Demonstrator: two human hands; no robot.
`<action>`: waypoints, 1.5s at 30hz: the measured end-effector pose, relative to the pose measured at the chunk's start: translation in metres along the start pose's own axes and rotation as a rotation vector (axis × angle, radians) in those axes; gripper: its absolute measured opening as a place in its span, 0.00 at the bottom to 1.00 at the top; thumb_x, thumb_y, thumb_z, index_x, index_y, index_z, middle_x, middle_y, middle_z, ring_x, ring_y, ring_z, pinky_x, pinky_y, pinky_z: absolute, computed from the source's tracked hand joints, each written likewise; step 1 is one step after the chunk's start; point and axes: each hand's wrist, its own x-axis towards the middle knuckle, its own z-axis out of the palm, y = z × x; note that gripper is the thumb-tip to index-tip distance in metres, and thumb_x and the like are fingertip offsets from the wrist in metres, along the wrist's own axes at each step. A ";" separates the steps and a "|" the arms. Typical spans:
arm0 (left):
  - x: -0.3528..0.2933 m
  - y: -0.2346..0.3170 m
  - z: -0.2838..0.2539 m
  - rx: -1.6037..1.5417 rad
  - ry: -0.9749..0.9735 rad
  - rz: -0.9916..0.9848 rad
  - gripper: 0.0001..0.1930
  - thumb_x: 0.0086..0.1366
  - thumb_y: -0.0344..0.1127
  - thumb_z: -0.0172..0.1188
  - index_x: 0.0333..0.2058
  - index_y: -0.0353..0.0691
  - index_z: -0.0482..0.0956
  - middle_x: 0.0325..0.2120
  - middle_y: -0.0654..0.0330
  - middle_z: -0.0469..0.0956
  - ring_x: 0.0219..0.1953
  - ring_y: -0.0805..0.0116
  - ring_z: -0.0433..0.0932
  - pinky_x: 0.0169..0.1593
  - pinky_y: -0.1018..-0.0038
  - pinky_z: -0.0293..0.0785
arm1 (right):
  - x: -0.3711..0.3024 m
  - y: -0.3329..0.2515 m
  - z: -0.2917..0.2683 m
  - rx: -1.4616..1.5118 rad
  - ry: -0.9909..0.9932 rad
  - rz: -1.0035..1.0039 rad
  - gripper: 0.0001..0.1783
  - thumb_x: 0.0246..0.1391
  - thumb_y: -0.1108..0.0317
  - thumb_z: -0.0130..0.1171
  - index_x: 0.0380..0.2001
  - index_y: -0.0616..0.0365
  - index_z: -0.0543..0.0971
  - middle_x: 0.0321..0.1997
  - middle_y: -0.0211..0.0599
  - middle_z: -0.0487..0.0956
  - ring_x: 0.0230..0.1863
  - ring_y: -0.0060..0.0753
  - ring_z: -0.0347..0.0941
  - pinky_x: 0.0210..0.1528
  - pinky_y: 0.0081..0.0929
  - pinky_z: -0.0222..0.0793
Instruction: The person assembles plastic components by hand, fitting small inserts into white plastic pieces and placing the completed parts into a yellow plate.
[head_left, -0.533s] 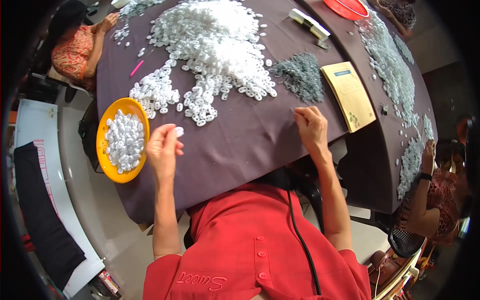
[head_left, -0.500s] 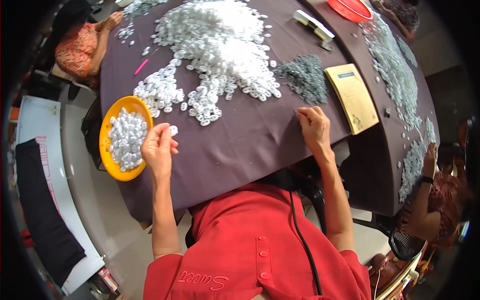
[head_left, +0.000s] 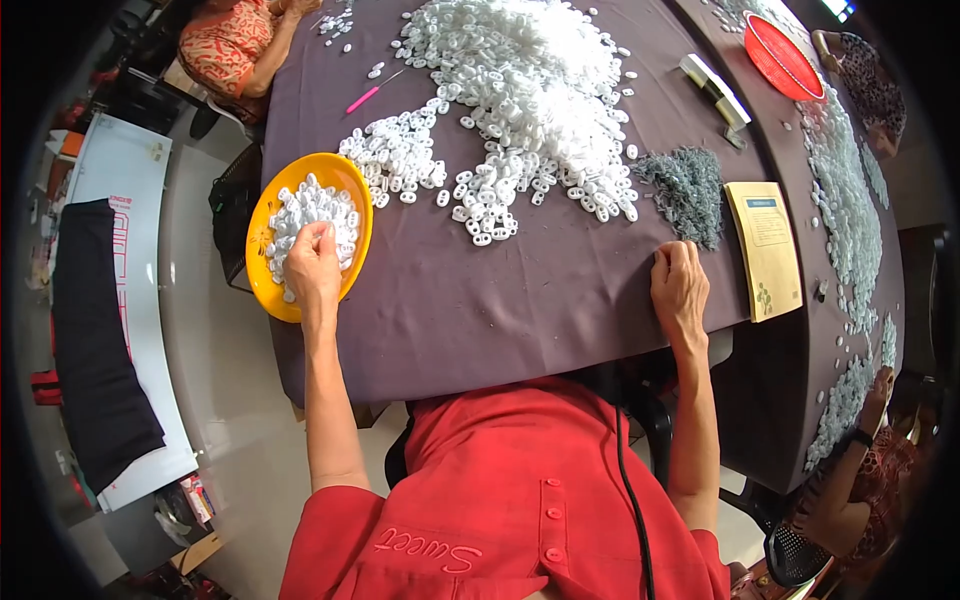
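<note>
My left hand (head_left: 315, 268) is over the yellow oval bowl (head_left: 362, 200), its thumb and fingers pinched together. Small white oval pieces with two holes (head_left: 318, 208) fill this bowl; against them, I cannot make out what the fingertips hold. Curled closed, my right hand (head_left: 682, 290) rests on the dark tablecloth by a heap of small grey pieces (head_left: 690, 190). Whatever its fingers may hold is hidden. A large mound of the same white oval pieces (head_left: 540, 110) spreads across the middle, with a smaller pile (head_left: 395, 155) beside the bowl.
Right of the grey heap lies a tan notebook (head_left: 765, 250). Farther back are a white and dark box-like object (head_left: 715, 92) and a red basket (head_left: 783, 57). A pink-handled tool (head_left: 365, 98) lies at the left. Other people sit around the tables, one in an orange patterned top (head_left: 235, 45).
My left hand has gone from beside the bowl, with a white oval piece at its fingertips, to over the bowl's contents. My right hand stays curled by the grey heap. The view has shifted.
</note>
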 end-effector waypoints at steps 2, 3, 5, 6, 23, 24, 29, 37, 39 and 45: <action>-0.003 0.010 0.003 0.130 0.218 0.159 0.07 0.58 0.30 0.56 0.33 0.35 0.78 0.19 0.58 0.77 0.24 0.70 0.76 0.29 0.73 0.71 | -0.002 -0.001 0.002 0.022 0.035 -0.010 0.02 0.50 0.73 0.51 0.27 0.58 0.69 0.27 0.40 0.68 0.29 0.45 0.68 0.30 0.36 0.64; -0.008 0.026 0.009 -0.014 0.166 0.157 0.07 0.58 0.31 0.57 0.34 0.35 0.78 0.20 0.59 0.78 0.23 0.71 0.76 0.29 0.74 0.71 | -0.004 -0.001 0.004 0.038 0.071 -0.019 0.03 0.50 0.74 0.52 0.27 0.58 0.68 0.27 0.39 0.68 0.28 0.44 0.68 0.29 0.35 0.64; -0.027 0.066 0.039 -0.208 0.042 0.265 0.07 0.57 0.31 0.58 0.33 0.35 0.78 0.21 0.57 0.78 0.23 0.69 0.76 0.29 0.74 0.71 | -0.008 0.000 0.007 0.041 0.092 -0.010 0.03 0.49 0.74 0.52 0.27 0.58 0.69 0.27 0.39 0.68 0.28 0.43 0.68 0.29 0.35 0.64; -0.036 0.088 0.054 -0.256 -0.021 0.378 0.06 0.56 0.31 0.59 0.32 0.35 0.78 0.21 0.54 0.78 0.23 0.66 0.77 0.29 0.74 0.71 | -0.006 -0.001 0.006 0.051 0.119 -0.011 0.03 0.49 0.74 0.53 0.28 0.58 0.69 0.27 0.38 0.68 0.28 0.43 0.68 0.29 0.35 0.64; -0.062 0.153 0.152 0.065 -0.289 0.436 0.06 0.51 0.29 0.61 0.26 0.35 0.74 0.25 0.51 0.75 0.30 0.52 0.76 0.33 0.62 0.71 | -0.005 0.006 0.011 0.128 0.150 0.009 0.06 0.49 0.78 0.51 0.30 0.58 0.66 0.28 0.39 0.69 0.29 0.45 0.69 0.29 0.35 0.65; -0.064 0.153 0.150 0.080 -0.272 0.454 0.06 0.51 0.29 0.60 0.27 0.35 0.73 0.25 0.52 0.74 0.30 0.52 0.75 0.33 0.62 0.71 | -0.006 0.007 0.011 0.134 0.154 0.006 0.07 0.48 0.78 0.51 0.30 0.58 0.65 0.28 0.40 0.69 0.29 0.46 0.69 0.30 0.35 0.65; -0.082 0.144 0.139 -0.113 -0.260 0.501 0.05 0.53 0.25 0.58 0.26 0.35 0.70 0.25 0.53 0.72 0.26 0.53 0.73 0.32 0.64 0.70 | -0.009 0.007 0.010 0.162 0.152 0.008 0.03 0.51 0.78 0.49 0.30 0.59 0.68 0.28 0.42 0.70 0.29 0.46 0.69 0.31 0.33 0.65; -0.127 0.129 0.122 -0.951 -0.758 -0.218 0.07 0.57 0.24 0.57 0.36 0.31 0.76 0.22 0.63 0.74 0.20 0.80 0.72 0.21 0.80 0.75 | -0.029 -0.056 0.014 0.840 -0.163 0.385 0.04 0.51 0.80 0.50 0.30 0.61 0.72 0.25 0.34 0.72 0.24 0.24 0.70 0.27 0.20 0.67; -0.132 0.127 0.120 -1.028 -0.802 -0.334 0.06 0.58 0.24 0.57 0.35 0.32 0.76 0.24 0.61 0.76 0.24 0.76 0.75 0.28 0.76 0.79 | -0.031 -0.065 0.021 1.061 -0.277 0.311 0.03 0.53 0.79 0.50 0.31 0.61 0.72 0.24 0.27 0.72 0.25 0.14 0.67 0.29 0.14 0.67; -0.134 0.120 0.122 -1.019 -0.848 -0.298 0.06 0.59 0.24 0.55 0.36 0.30 0.75 0.25 0.60 0.76 0.24 0.75 0.76 0.29 0.77 0.79 | -0.031 -0.070 0.019 1.028 -0.321 0.353 0.05 0.52 0.79 0.50 0.33 0.62 0.73 0.26 0.28 0.74 0.27 0.15 0.70 0.32 0.15 0.69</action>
